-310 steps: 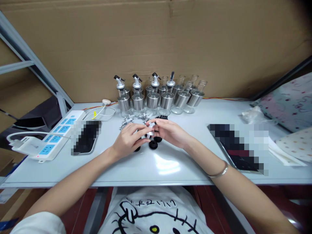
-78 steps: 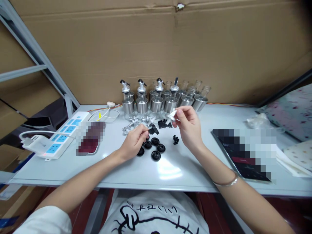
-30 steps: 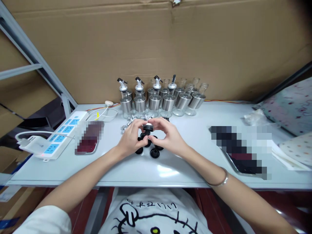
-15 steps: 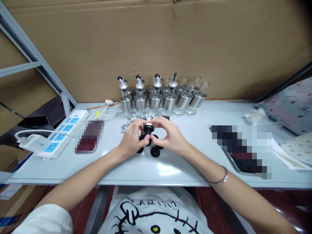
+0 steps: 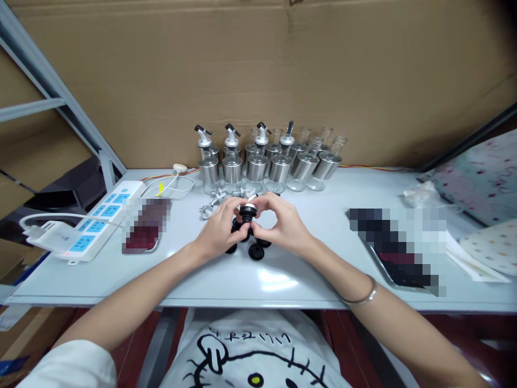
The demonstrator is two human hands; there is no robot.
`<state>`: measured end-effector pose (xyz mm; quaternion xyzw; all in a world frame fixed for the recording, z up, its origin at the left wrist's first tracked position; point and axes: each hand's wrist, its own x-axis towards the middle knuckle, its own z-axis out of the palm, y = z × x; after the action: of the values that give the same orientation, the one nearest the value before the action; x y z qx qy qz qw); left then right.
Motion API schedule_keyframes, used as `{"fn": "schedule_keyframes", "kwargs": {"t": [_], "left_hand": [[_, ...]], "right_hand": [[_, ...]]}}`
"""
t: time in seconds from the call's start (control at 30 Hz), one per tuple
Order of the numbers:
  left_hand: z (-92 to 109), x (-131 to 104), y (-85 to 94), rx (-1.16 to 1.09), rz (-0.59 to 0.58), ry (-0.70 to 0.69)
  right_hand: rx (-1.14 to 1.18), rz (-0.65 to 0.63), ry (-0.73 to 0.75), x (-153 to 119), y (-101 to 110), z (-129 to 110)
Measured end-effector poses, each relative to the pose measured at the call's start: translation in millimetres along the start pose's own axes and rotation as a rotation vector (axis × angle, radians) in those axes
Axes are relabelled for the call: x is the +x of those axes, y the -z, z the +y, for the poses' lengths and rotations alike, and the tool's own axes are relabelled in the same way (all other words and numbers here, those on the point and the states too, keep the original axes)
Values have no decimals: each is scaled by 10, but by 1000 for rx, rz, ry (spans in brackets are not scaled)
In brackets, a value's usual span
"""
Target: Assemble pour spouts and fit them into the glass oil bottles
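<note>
Between my two hands is a silver pourer top with a black ribbed stopper [image 5: 247, 211]. My left hand [image 5: 221, 229] pinches it from the left with thumb and fingers. From the right, my right hand [image 5: 281, 223] grips the same piece, its thumb low and its fingertips at the top. Loose black stoppers [image 5: 256, 251] lie on the table under and in front of my hands, partly covered by them. Just behind my left hand are silver pourer parts [image 5: 207, 210]. Farther back stand steel-clad glass bottles [image 5: 257, 170], some topped with silver pourers [image 5: 231, 138].
A white power strip [image 5: 107, 218] with a plugged-in charger [image 5: 52, 237] and cable lies at the left, beside a blurred phone [image 5: 147, 226]. To the right are a second blurred device [image 5: 398, 250], a plastic bag [image 5: 422, 194] and patterned cloth [image 5: 484, 178]. Cardboard [image 5: 258, 64] stands behind.
The pourer top has tilted slightly between my fingers, and my hands have shifted very little. The camera view has moved slightly.
</note>
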<state>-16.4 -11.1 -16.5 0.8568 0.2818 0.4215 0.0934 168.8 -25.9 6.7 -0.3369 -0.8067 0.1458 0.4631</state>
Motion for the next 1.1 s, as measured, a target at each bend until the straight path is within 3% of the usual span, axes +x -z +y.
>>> {"fn": "schedule_keyframes", "kwargs": {"t": [0.3,0.63,0.87,1.1], "left_hand": [[95,9,29,70,-66,-67],[70,122,47,261,12,-83],[63,305,25,251,20,-55],[136,349,-65,206,0,-34]], "right_hand": [[31,62,-32,20,63,-39],[-17,-26,17,81,150,-29],[-87,28,0,205,178,26],[-107,128,37,127,166,119]]}}
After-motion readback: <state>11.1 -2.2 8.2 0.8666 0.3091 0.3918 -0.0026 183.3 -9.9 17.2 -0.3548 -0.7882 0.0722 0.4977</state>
